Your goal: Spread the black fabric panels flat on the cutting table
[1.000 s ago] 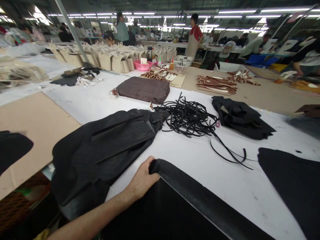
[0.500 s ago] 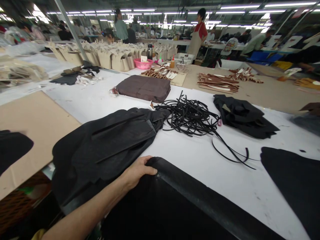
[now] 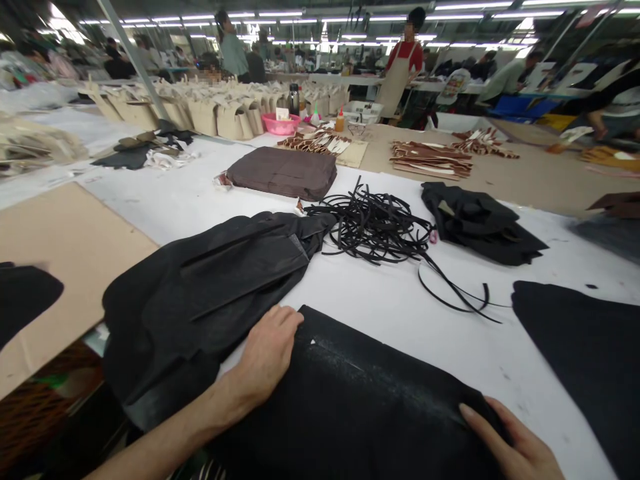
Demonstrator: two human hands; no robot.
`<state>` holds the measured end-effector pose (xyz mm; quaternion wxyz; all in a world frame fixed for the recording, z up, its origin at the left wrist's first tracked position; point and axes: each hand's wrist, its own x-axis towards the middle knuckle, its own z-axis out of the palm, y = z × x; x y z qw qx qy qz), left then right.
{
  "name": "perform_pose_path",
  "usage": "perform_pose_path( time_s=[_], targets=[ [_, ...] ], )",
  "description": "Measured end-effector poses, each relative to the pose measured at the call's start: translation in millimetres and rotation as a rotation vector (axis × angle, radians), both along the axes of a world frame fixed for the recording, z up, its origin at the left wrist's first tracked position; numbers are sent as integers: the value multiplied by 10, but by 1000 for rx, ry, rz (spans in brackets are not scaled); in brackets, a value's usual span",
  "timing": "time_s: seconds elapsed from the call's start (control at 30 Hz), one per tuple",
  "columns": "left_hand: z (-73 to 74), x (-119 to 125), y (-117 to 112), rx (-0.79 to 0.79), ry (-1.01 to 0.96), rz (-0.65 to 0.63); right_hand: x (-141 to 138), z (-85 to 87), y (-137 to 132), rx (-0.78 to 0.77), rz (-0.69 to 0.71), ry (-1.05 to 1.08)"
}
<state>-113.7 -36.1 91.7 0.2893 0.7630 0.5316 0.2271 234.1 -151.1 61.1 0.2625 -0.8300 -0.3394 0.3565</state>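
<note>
A black sheet of leather-like material lies over the front of the white table, with a whitish scuffed band along its far edge. My left hand is closed on its far left corner, fingertips curled at the edge. At the right end, my right hand grips the same piece, thumb on top and fingers at the far side. Left of my left hand is a heap of larger black pieces. A tangle of thin black strips lies beyond the sheet.
Folded black material and another black piece lie to the right. A brown stack sits farther back, near brown strips and a pink basin. A tan board is at left. People work in the background.
My right hand has come into view and taken hold of the sheet's right end. The sheet's far edge now lies flatter, and my left hand has turned with its back upward.
</note>
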Motion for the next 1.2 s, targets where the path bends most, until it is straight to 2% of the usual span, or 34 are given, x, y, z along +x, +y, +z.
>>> perform_pose_path(
  time_s=[0.1,0.17,0.2,0.27,0.37,0.47,0.53,0.67,0.83,0.9,0.93,1.03,1.1,1.2],
  targets=[
    [-136,14,-220,129,369,-211,-28,9,-6,32,62,-87],
    [-241,0,-265,236,621,-258,-14,-9,-20,29,104,-195],
    [-278,-16,-257,265,687,-247,-1,-28,-31,12,126,-275],
    [-312,-54,-207,292,744,-201,22,-91,-62,-16,173,-474],
    [-285,-105,-123,319,800,-138,36,-231,-113,26,279,-762],
    [-239,-111,-92,344,860,-114,57,-347,-127,41,364,-973],
    [-218,-90,-94,360,884,-118,100,-366,-106,33,419,-1084],
    [-192,-56,-103,407,882,-134,253,-249,-38,12,494,-1227],
    [-201,-96,-43,477,952,-151,376,8,-75,-98,294,-1362],
    [-215,-123,-25,488,968,-117,297,102,-143,-80,220,-1326],
    [-232,-135,-21,495,960,-111,227,137,-176,-36,195,-1239],
    [-340,-168,-21,509,865,-213,-36,167,-226,100,157,-742],
    [-439,-193,-23,487,796,-294,-179,121,-212,98,154,-493],
    [-542,-252,-10,413,687,-228,-249,5,-181,58,154,-459]
  ],
)
